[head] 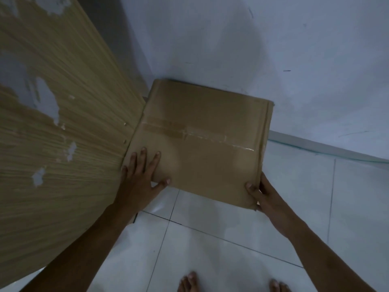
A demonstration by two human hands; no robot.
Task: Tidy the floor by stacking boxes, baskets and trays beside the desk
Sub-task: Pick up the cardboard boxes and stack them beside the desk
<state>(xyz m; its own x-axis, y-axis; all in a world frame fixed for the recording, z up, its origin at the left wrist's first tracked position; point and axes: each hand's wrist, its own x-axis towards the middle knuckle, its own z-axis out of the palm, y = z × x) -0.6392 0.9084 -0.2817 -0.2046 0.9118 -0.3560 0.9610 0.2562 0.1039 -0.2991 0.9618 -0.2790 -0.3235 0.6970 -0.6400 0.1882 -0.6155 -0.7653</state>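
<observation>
A brown cardboard box [202, 140], its top sealed with clear tape, stands in the corner between the wooden desk side panel [63, 123] and the white wall. My left hand [143, 175] lies flat on the box's near left corner with fingers spread. At the near right corner, my right hand [265, 197] grips the box, thumb on top and fingers round the side edge.
The white wall [273, 60] runs behind the box, with a skirting strip at its foot. White floor tiles [210, 249] spread in front and to the right. My bare toes [189, 283] show at the bottom edge. The desk panel's veneer is chipped in patches.
</observation>
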